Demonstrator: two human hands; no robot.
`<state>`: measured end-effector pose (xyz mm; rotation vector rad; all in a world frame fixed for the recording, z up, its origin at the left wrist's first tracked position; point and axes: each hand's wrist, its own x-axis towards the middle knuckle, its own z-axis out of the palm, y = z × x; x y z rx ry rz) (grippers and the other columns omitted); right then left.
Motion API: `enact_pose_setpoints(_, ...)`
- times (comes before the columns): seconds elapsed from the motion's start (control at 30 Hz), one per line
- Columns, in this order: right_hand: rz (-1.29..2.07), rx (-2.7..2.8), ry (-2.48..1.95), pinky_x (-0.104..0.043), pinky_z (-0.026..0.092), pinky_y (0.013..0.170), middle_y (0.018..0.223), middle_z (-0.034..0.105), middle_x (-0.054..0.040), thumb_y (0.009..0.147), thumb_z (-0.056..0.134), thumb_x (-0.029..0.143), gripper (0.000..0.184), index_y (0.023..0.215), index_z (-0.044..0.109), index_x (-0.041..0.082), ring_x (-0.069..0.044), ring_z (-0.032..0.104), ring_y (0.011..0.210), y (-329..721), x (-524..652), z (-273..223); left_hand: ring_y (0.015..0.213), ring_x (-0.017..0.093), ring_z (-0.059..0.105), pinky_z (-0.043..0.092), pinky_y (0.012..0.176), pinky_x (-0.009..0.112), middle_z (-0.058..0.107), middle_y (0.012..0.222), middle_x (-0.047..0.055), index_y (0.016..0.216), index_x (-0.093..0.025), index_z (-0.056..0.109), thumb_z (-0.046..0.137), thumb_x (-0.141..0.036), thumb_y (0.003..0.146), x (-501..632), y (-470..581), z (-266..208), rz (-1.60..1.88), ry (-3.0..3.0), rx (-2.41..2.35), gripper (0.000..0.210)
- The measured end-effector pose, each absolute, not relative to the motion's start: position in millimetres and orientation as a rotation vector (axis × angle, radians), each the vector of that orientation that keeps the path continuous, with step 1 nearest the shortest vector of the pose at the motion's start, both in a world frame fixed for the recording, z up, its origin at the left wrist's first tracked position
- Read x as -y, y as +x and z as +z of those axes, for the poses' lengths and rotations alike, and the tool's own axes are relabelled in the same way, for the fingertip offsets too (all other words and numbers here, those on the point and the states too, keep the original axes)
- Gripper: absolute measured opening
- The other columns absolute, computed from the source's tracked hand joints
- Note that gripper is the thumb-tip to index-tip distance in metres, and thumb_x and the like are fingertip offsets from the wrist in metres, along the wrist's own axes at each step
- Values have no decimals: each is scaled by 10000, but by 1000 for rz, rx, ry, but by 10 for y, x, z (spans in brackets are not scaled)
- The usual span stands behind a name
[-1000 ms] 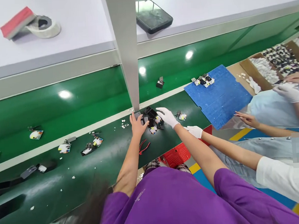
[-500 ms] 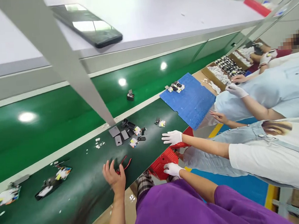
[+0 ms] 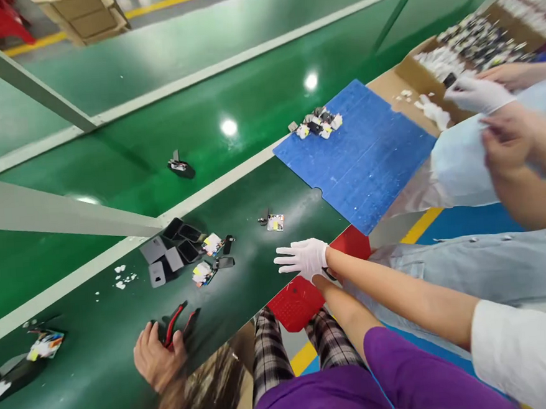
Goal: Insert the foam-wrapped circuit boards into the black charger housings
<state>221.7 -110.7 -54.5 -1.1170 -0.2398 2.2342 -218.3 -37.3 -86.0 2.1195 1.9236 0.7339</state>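
My bare left hand (image 3: 160, 359) is at the near edge of the green bench, its fingers curled about the head end of red-handled pliers (image 3: 177, 323). The handles splay away from the hand onto the bench. My right forearm, from the purple sleeve, reaches to the bench edge. My gloved right hand (image 3: 316, 275) overlaps a co-worker's white-gloved hand (image 3: 300, 257), so my fingers cannot be made out. Beyond the pliers lie small opened electronic units with white and yellow parts (image 3: 203, 273), beside grey and black casings (image 3: 167, 262). Another opened unit (image 3: 275, 222) is farther right.
A blue board (image 3: 358, 155) bears a small pile of parts (image 3: 318, 123). Boxes of white and black parts (image 3: 477, 47) stand at far right, by another worker's hands. White scraps (image 3: 121, 277) lie left. A grey post (image 3: 67, 206) crosses the left. A red stool (image 3: 298, 302) is below.
The view has tilted down and shifted, and the shelf with the phone has left the picture. My right hand has risen from beside the red stool to the co-worker's gloved hand.
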Motion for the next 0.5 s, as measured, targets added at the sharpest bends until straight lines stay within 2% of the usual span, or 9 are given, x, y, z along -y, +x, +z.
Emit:
enact_pose_setpoints(0.07, 2288, 170, -993, -480, 399, 1060, 1526, 453, -66, 989, 204, 478, 549, 1449, 414, 264, -256, 539, 1295, 2272, 1134, -653, 1403, 352, 454, 343, 1188, 542, 450, 1555, -59, 1397, -464, 444, 523, -538, 758, 362, -2188, -874, 690, 2158, -1942, 648)
enact_pose_setpoints(0.13, 2321, 120, -903, -453, 395, 1060, 1549, 429, -54, 975, 189, 468, 562, 1461, 394, 275, -248, 523, 1318, 2306, 1147, -711, 1402, 345, 458, 351, 1184, 544, 443, 1556, -87, 1402, -496, 432, 529, -529, 759, 359, -2192, -877, 653, 2192, -1953, 650)
enact_pose_setpoints(0.33, 2321, 60, -797, -394, 328, 1120, 1552, 425, -48, 947, 222, 477, 593, 1477, 365, 252, -221, 556, 1281, 2289, 1157, -775, 1441, 319, 404, 313, 1205, 528, 338, 1570, -234, 1412, -650, 302, 533, -503, 761, 362, -2162, -807, 642, 2200, -1933, 706)
enact_pose_setpoints(0.5, 2293, 61, -820, -396, 297, 1145, 1521, 455, -81, 909, 306, 459, 619, 1474, 374, 216, -227, 598, 1214, 2279, 1150, -794, 1421, 358, 412, 315, 1187, 510, 336, 1537, -286, 1354, -716, 291, 564, -496, 695, 303, -2156, -773, 667, 2086, -1899, 746)
